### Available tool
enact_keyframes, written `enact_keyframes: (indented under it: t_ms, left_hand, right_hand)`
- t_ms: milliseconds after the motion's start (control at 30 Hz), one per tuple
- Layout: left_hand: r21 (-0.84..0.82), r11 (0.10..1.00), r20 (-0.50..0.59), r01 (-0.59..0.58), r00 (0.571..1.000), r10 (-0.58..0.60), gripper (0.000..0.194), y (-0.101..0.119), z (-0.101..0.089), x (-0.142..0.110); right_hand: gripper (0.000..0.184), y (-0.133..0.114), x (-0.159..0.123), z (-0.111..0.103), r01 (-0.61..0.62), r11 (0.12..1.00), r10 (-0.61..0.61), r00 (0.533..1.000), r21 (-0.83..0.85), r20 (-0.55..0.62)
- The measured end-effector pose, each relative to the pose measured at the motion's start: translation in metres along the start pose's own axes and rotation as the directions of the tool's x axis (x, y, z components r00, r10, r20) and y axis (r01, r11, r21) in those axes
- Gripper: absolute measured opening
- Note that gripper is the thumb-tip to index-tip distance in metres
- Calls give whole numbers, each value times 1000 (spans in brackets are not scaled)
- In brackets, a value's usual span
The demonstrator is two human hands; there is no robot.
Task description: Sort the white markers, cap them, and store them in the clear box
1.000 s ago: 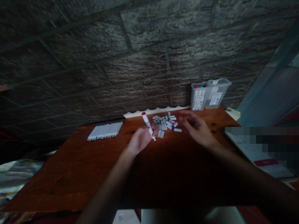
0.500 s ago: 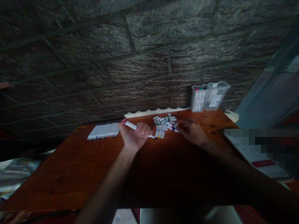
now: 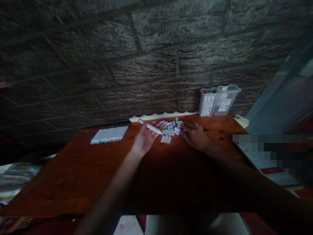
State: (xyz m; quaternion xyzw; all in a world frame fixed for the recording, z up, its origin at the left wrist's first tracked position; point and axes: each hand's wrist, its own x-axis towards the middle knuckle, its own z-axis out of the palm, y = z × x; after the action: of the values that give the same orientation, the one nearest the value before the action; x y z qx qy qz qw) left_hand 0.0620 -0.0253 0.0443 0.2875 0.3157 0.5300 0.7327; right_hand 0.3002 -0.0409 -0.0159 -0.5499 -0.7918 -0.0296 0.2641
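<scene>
White plastic, slim and straight: one marker (image 3: pixel 152 128), dark at the far end, held aslant in the left hand (image 3: pixel 144 139). Left grip: partly closed, palm turned up, the barrel lying between thumb and fingers, with its narrow tip pointing at the cap pile.

Right hand (image 3: pixel 195 136): fingers curled at the right edge of the loose caps (image 3: pixel 170 130). Right grip: part closed; whether a cap is pinched cannot be told.

Handling, as judged: the barrel is best steadied by the middle, with the tip held clear of palm and wood. A cap is best lifted singly, by its sides — smooth, round pieces are easily rolled or scattered — and its coloured band is best turned into sight for checking. If a cap is fitted, it should be brought on in line with the barrel and pressed straight.

Also listed: short caps, pale, banded green, yellow and purple; a flat row of markers (image 3: pixel 110 134), side by side at left; two clear plastic boxes (image 3: pixel 207 104) (image 3: pixel 226 101), upright, labelled; a cream strip (image 3: pixel 163 116), wavy-edged; a tabletop (image 3: pixel 80 173) of reddish-brown wood, glossy; a rough grey block wall (image 3: pixel 156 49) behind.
</scene>
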Motion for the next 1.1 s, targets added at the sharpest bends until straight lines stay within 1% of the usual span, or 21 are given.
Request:
enact_keyframes:
  t_ms: [100, 167, 233, 300, 400, 500, 700, 767, 867, 967, 1100]
  left_hand:
    - [63, 997, 10, 33, 999, -33, 35, 1, -1, 0]
    - [68, 997, -8, 27, 1000, -27, 34, 1, -2, 0]
    - [61, 998, -33, 11, 999, -9, 32, 1, -2, 1]
    - [61, 998, -49, -9, 999, 12, 29, 0, -1, 2]
    - [79, 996, -49, -38, 998, 42, 20, -2, 0, 2]
    - [105, 993, -38, -61, 997, 65, 14, -4, 1, 1]
    - [155, 986, -43, -69, 996, 76, 13, -10, 1, 1]
    - [165, 984, -47, -69, 996, 78, 13, -11, 0, 1]
    - [160, 985, -49, -69, 996, 78, 11, -11, -2, 2]
    - [156, 985, -45, -68, 996, 76, 11, -10, -3, 2]
    - [179, 982, 10, -52, 999, 51, 12, -13, -3, 1]
  right_hand:
    - [35, -5, 1, -2, -14, 1000, 14, 1000, -22, 16]
    - [33, -6, 2, -3, -44, 999, 44, 999, -31, 13]
    - [30, -6, 3, -4, -78, 997, 77, 997, -24, -12]
    - [31, -4, 3, -4, -85, 996, 84, 996, -9, -33]
    - [31, -3, 4, -4, -66, 998, 66, 998, -2, -18]
    - [25, -3, 3, -5, -77, 997, 77, 997, -2, 1]
    - [18, 0, 4, -4, -111, 993, 112, 993, 43, -25]
    - [19, 2, 6, -7, -110, 990, 117, 990, 92, -74]
    - [21, 1, 5, -15, -63, 966, 103, 984, 249, -149]
    - [21, -7, 0, -24, -3, 909, 58, 991, 416, -120]
    - [20, -20, -3, -27, 14, 851, 27, 997, 525, -69]
